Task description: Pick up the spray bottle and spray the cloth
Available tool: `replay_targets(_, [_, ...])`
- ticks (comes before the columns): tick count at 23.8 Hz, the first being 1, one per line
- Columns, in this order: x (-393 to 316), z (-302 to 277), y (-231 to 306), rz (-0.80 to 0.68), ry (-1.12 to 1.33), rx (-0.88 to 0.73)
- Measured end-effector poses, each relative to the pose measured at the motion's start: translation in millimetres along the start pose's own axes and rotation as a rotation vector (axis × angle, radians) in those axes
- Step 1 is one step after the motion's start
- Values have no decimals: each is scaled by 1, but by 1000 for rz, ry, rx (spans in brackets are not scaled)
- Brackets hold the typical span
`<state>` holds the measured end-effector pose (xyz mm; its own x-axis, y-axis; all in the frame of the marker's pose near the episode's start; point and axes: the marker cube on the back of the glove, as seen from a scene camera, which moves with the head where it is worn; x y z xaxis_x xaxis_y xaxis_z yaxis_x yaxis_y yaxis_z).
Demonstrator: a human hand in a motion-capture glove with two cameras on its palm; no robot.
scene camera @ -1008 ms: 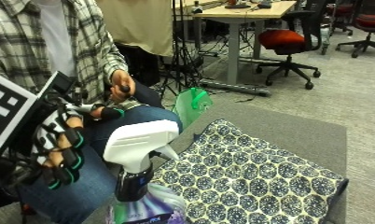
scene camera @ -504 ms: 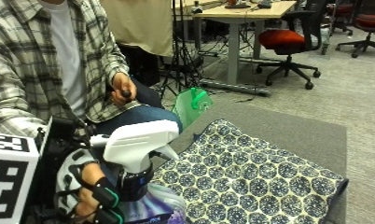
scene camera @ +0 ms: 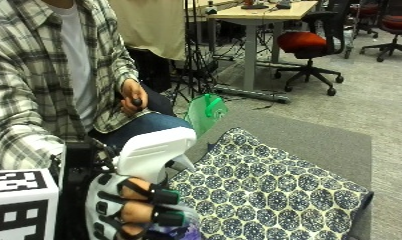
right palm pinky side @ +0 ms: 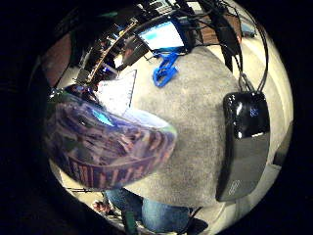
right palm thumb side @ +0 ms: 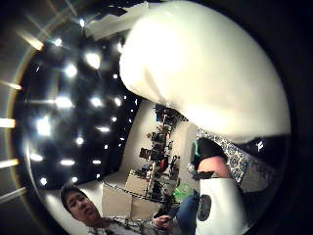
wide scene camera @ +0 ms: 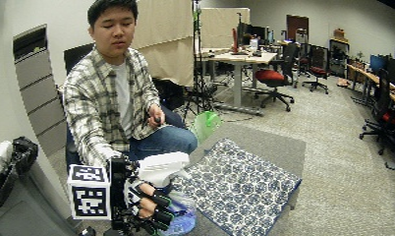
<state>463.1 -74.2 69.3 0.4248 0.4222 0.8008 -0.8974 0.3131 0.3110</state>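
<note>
Grey carpet covers the low bench (scene camera: 334, 140), and office desks and a red swivel chair (scene camera: 306, 42) stand on the floor behind it.

Your gloved right hand (scene camera: 131, 210) sits at the near corner of the bench. Its fingers (scene camera: 158, 196) are curled round the neck of the spray bottle with the white trigger head and clear violet-tinted body (scene camera: 154, 150). You hold the bottle upright; the white head rises above your knuckles and the body shows just below the hand. I cannot tell whether the bottle's base touches the bench.

Thumb-side palm view: the white head fills much of the picture, close to the palm. Little-finger-side palm view: the tinted body lies close to the palm, with the carpeted bench beyond it.

The white cloth with the dark blue round pattern (scene camera: 274, 192) lies spread flat on the bench, just beside the bottle and your hand, reaching to the far front corner.

Your bare left hand (scene camera: 133, 97) rests on your thigh and holds a small dark object (scene camera: 137, 103). A green plastic clip-like item (scene camera: 206, 111) stands at the bench edge by your knee.
</note>
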Motion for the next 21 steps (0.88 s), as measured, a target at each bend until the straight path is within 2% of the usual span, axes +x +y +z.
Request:
replay_targets(8, [2,7,-18,-46,-153,53])
replay_targets(21, [-5,15,-30,-29,-83,145])
